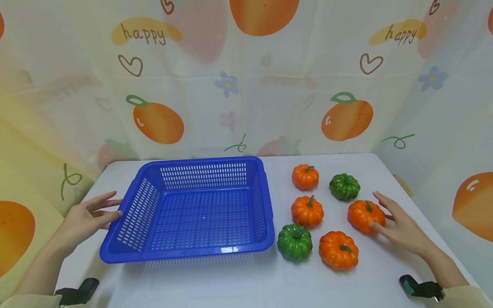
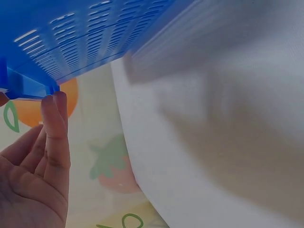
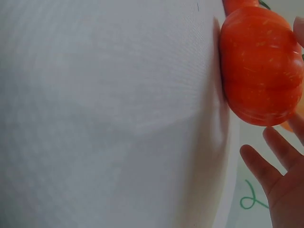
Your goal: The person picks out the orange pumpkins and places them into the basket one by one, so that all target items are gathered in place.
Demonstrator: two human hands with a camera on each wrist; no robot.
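- Ideally, we settle the thumb and fingers evenly on the rightmost orange pumpkin [image 1: 365,217], which sits well right of the blue plastic basket [image 1: 185,253]; our right hand [image 1: 405,230] is spread loosely about it, fingers not curled in.
- Gentle steadiness seems best from our left hand [image 1: 86,217], its straight fingers touching the basket's left rim.
- We count four orange pumpkins [image 1: 307,211], that one included, two green pumpkins [image 1: 295,243] and one basket on the white surface [image 1: 200,286].
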